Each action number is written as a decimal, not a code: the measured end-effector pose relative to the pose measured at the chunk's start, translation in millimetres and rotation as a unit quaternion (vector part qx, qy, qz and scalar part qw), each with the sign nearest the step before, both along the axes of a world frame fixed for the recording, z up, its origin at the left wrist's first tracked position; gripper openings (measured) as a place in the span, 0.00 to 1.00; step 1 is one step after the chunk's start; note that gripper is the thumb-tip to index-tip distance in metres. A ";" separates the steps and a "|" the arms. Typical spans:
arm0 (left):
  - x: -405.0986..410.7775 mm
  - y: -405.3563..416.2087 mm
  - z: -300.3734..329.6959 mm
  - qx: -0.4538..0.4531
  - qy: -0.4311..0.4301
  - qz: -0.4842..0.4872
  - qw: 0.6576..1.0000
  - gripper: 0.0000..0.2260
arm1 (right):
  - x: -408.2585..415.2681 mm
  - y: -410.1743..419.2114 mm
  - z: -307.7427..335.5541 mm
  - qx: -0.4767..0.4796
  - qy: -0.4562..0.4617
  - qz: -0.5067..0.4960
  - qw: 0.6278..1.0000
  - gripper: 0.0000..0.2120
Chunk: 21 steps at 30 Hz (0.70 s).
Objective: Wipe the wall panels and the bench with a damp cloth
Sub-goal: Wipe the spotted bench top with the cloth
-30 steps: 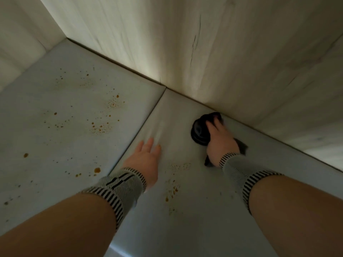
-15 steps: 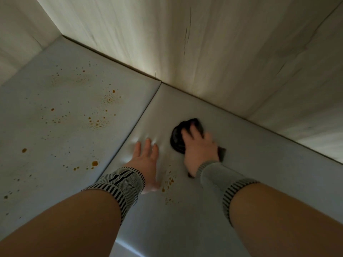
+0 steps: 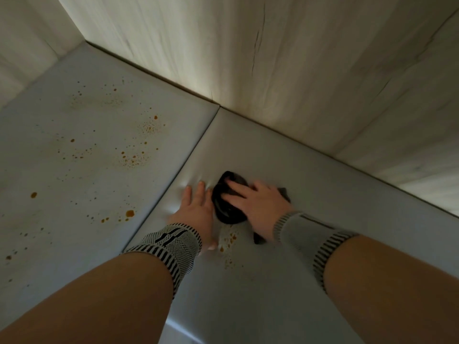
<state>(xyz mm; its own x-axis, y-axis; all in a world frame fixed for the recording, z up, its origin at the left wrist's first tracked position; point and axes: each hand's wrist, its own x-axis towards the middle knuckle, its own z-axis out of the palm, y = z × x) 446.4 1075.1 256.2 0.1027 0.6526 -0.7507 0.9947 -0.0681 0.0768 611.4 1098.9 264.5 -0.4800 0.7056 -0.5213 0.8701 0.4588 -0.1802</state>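
Note:
A dark cloth (image 3: 224, 209) lies bunched on the right cushion of the grey padded bench (image 3: 323, 194). My right hand (image 3: 255, 204) presses down on the cloth with straight, spread fingers. My left hand (image 3: 195, 212) rests flat on the same cushion, fingers straight, right beside the cloth. Brown spots (image 3: 229, 240) mark the cushion just below the cloth, between my wrists. Pale wood-grain wall panels (image 3: 285, 58) rise behind the bench.
The left cushion (image 3: 74, 170) carries several scattered brown spots and drips (image 3: 129, 213). A seam (image 3: 178, 170) runs between the two cushions toward the wall. A second wall panel (image 3: 24, 38) closes the far left corner. The bench's front edge (image 3: 178, 328) shows at the bottom.
My right hand has slid the cloth leftward and toward me across the right cushion, until it sits next to my left hand. The left hand stays planted on the cushion.

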 end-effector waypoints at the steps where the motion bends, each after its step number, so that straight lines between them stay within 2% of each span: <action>1: 1.0 0.5 0.4 -0.002 0.002 -0.001 1.000 0.56 | 14.5 5.6 -1.9 0.008 -0.020 -0.011 1.000 0.38; 3: 1.7 1.1 1.0 -0.008 0.006 0.001 1.000 0.56 | 38.2 11.7 -5.2 0.024 -0.053 -0.148 0.987 0.43; 5: 2.0 2.6 0.7 -0.013 0.014 -0.003 1.000 0.56 | 37.7 4.4 -4.3 0.030 -0.065 -0.272 0.960 0.41; 7: 4.5 4.9 2.6 -0.024 0.025 -0.012 0.999 0.56 | 19.2 -14.0 -5.1 0.022 -0.055 -0.244 0.968 0.37; 9: 8.2 7.4 7.5 -0.026 0.042 -0.040 0.998 0.54 | 6.5 -36.4 -6.6 0.012 -0.012 -0.115 0.993 0.34; 11: 9.5 8.8 9.7 -0.030 0.055 -0.057 0.996 0.54 | 14.9 -40.2 -5.4 0.003 0.004 -0.008 1.000 0.36; 12: 8.9 9.0 8.7 -0.032 0.053 -0.053 0.997 0.54 | 27.1 -34.4 -6.0 0.016 -0.004 -0.001 1.000 0.38; 14: 6.5 9.2 4.9 -0.036 0.047 -0.040 0.997 0.56 | 54.9 -20.8 -6.5 0.071 -0.035 -0.099 0.992 0.40; 15: 6.1 9.3 3.0 -0.036 0.047 -0.039 0.997 0.56 | 70.5 -15.4 -6.2 0.083 -0.046 -0.204 0.974 0.40; 17: 5.8 10.5 1.5 -0.038 0.052 -0.045 0.997 0.56 | 88.7 -12.5 -7.8 0.060 -0.041 -0.398 0.915 0.38; 18: 7.3 10.9 2.0 -0.042 0.054 -0.047 0.997 0.56 | 87.3 -16.6 -10.3 0.052 -0.048 -0.424 0.903 0.38; 19: 8.7 11.4 1.6 -0.043 0.055 -0.049 0.996 0.56 | 78.8 -24.4 -13.9 0.050 -0.059 -0.413 0.907 0.38; 21: 9.0 12.0 0.9 -0.042 0.056 -0.043 0.997 0.56 | 52.5 -45.7 -19.5 0.042 -0.043 -0.324 0.944 0.39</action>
